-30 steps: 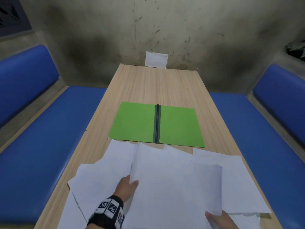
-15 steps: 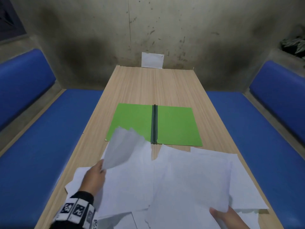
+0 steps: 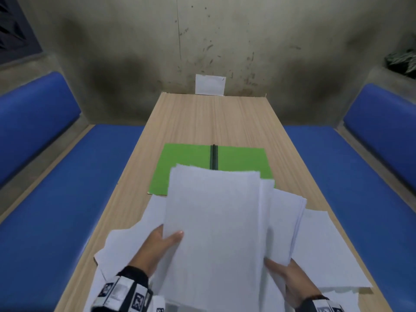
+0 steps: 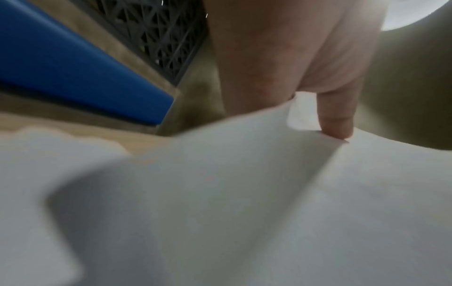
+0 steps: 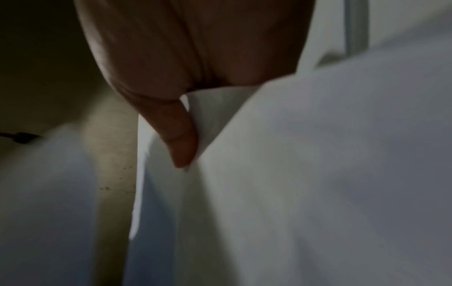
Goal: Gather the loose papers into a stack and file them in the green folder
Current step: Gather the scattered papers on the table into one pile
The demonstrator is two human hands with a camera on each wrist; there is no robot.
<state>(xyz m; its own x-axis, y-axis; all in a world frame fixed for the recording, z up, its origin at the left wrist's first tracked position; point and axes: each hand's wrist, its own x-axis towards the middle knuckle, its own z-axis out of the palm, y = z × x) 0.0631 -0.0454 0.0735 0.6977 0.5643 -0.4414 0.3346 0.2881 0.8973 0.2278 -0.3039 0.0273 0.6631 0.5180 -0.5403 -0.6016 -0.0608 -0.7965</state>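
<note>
The held papers (image 3: 213, 221) hide the folder's (image 3: 186, 163) near edge and most fingers of both hands. Both wrist views are blurred.

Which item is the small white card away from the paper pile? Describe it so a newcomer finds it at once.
Follow the long wooden table to its far end, beyond the open green folder. There the small white card stands against the stained wall, alone and apart from the sheets at the near end.

A wooden table (image 3: 202, 118) runs between two blue benches (image 3: 67, 188); a white card (image 3: 209, 84) leans against the stained wall (image 3: 225, 41).
</note>
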